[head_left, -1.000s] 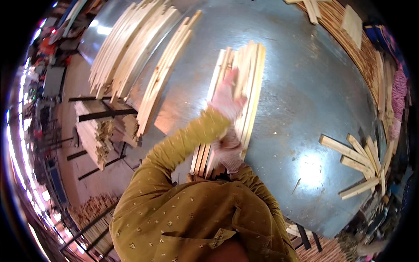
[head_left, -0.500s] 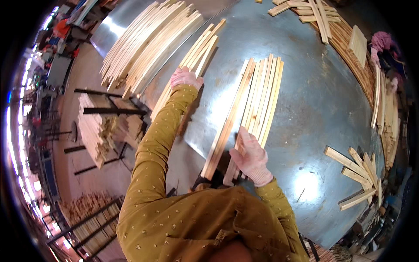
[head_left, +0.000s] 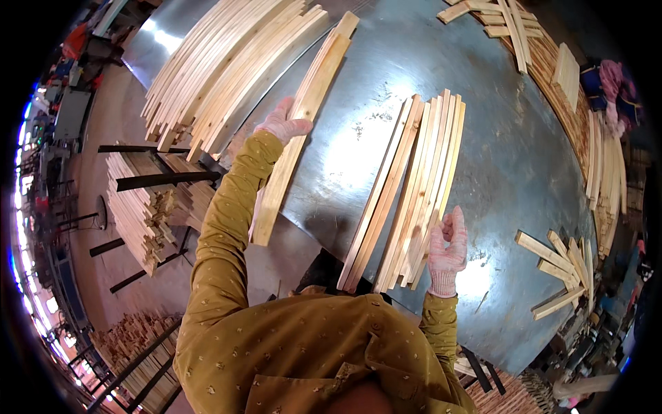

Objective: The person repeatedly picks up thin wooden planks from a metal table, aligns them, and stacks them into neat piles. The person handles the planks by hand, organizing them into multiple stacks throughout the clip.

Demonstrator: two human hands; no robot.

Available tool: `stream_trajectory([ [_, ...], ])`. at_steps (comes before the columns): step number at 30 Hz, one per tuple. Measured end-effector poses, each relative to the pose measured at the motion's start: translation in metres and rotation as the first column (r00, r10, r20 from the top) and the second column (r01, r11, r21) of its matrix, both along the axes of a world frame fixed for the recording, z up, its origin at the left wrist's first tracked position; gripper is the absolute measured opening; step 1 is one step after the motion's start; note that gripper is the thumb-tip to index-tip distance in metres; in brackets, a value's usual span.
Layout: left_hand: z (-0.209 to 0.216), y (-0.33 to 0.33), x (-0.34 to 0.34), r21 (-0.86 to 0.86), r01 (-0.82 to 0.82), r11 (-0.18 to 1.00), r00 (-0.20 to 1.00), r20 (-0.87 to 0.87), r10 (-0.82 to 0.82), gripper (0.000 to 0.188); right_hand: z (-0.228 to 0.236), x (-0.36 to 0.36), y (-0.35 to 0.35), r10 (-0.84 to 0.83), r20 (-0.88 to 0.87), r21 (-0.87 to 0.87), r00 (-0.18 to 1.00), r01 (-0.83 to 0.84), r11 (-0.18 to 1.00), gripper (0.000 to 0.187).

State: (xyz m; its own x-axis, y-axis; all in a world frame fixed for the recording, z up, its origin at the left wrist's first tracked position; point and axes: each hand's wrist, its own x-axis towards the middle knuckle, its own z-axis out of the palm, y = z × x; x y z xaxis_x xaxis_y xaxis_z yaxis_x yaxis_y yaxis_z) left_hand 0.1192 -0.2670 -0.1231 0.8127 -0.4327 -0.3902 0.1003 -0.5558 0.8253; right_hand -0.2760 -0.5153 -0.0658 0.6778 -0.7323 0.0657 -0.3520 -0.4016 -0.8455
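Under the left hand (head_left: 281, 125), left of centre: one narrow bundle of wooden strips (head_left: 316, 93), slanting across the worktop (head_left: 514, 148), its near end reaching past the edge. Left grip: closed on this bundle, thumb over the top, fingers at the left side; whether the bundle is lifted, cannot tell.

To its right, before the person: one slim group of strips (head_left: 383, 193) and one wider group of strips (head_left: 422, 186), with a wedge-shaped gap between them, broader at the near ends.

Right hand (head_left: 447, 252): just beside the wider group. Grip loosely open, fingers half curled, nothing visible inside; contact with the wood cannot be told.

State of the work, as judged. Seemingly done: strips gathered side by side, running nearly one way. Seemingly not done: the gap not closed, the ends not level, the narrow bundle lying apart from both groups.

Upper left: one large stack of strips (head_left: 207, 76), laid parallel, no hand on it; by quantity, much wood outstanding.

Right side of the worktop: one loose heap of short pieces (head_left: 558, 269), crossed, apparently unsorted.

Lower left, off the worktop: stacked lengths (head_left: 131, 207) on a dark rack (head_left: 165, 181).
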Motion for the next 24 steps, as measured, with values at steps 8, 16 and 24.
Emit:
stream_trajectory([
  [8, 0.062, 0.024, -0.092, -0.612, -0.350, 0.709, 0.756, -0.632, -0.173, 0.066, 0.000, -0.008, -0.006, 0.036, 0.154, 0.079, 0.987, -0.049, 0.996, 0.054],
  [16, 0.107, 0.011, -0.199, -0.489, -0.358, 0.795, 0.926, -0.296, 0.234, 0.113, 0.044, -0.003, 0.057, 0.446, -0.024, 0.159, 0.895, -0.437, 0.885, 0.060],
  [24, 0.136, -0.021, -0.167, 0.460, -0.380, 0.802, 0.924, 0.215, 0.315, 0.111, 0.049, 0.070, 0.167, 0.819, -0.170, 0.445, 0.547, -0.700, 0.559, 0.114],
])
